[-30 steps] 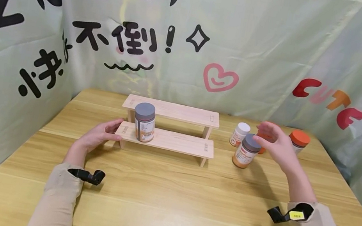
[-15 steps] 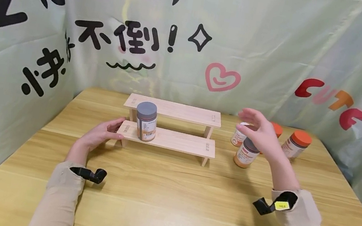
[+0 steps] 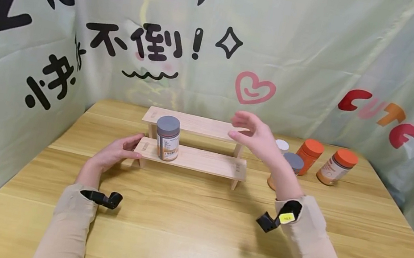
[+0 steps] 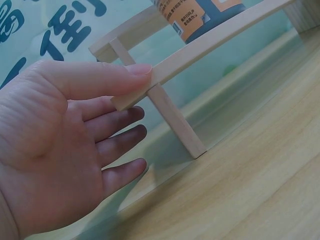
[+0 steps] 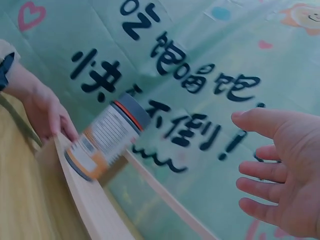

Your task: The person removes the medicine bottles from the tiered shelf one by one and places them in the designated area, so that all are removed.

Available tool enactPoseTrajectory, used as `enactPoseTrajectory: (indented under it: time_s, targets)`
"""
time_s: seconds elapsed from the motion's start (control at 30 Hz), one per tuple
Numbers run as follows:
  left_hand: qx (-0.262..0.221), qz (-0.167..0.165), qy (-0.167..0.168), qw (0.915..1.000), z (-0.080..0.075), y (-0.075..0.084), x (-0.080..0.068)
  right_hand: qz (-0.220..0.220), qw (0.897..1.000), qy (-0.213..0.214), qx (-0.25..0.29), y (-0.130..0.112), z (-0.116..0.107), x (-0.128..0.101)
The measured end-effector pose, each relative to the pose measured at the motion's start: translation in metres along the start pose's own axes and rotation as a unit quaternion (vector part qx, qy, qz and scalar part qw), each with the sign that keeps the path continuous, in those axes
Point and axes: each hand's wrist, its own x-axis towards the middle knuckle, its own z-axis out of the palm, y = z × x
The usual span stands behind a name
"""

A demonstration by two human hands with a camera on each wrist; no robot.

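A two-step wooden shelf stands on the table. At its left end my left hand pinches the lower board, thumb on its edge and index finger behind, other fingers spread below, as the left wrist view shows. On the lower board's left part stands a jar with a grey lid, upright. My right hand is in the air by the right end of the upper board, fingers loosely bent and holding nothing. Behind my right wrist, another grey-lidded jar is partly hidden.
A white-capped bottle, an orange bottle and an orange-lidded jar stand at the right on the wooden table. A printed cloth hangs behind and along the sides.
My right hand has moved left from above the jars at the right to the shelf's right end, holding nothing. The left hand and the jar on the shelf stay in place.
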Motion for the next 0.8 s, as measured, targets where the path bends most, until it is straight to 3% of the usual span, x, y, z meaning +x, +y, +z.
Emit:
enactPoseTrajectory:
  time_s: [0.43,0.8]
  targets:
    - [0.001,-0.007,0.006,1.0000,-0.001,-0.003,0.001,-0.027,0.998,-0.040,0.038,-0.011,0.064,0.030]
    - [0.001,-0.003,0.003,1.0000,-0.001,-0.003,0.002,-0.016,0.998,-0.040,0.051,-0.006,0.099,0.045]
